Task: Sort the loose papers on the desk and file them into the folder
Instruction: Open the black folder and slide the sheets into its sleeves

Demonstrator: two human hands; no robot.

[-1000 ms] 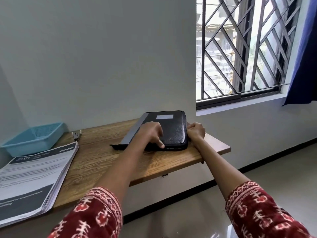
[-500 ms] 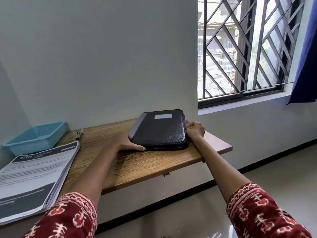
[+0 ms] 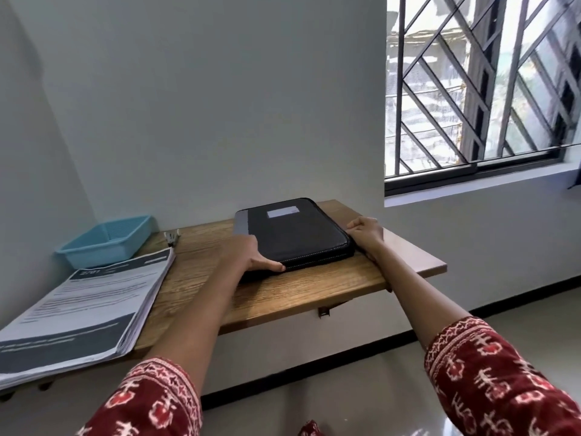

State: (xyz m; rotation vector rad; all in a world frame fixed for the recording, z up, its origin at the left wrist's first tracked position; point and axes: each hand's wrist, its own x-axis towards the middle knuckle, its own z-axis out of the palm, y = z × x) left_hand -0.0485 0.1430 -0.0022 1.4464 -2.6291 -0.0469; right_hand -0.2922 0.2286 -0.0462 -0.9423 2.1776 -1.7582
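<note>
Black folder lies closed on the desk, right of the papers. The left hand grips its near-left corner, the right hand its right edge. Tugged carelessly, it could slide off the desk's right end.

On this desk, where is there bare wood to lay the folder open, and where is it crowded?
Bare wood runs down the middle of the desk, between the paper stack and the black folder, though the left hand and forearm cross it. A narrower strip lies right of the folder, behind the right hand. The left end is crowded: blue basket, a small metal object, the papers.
</note>
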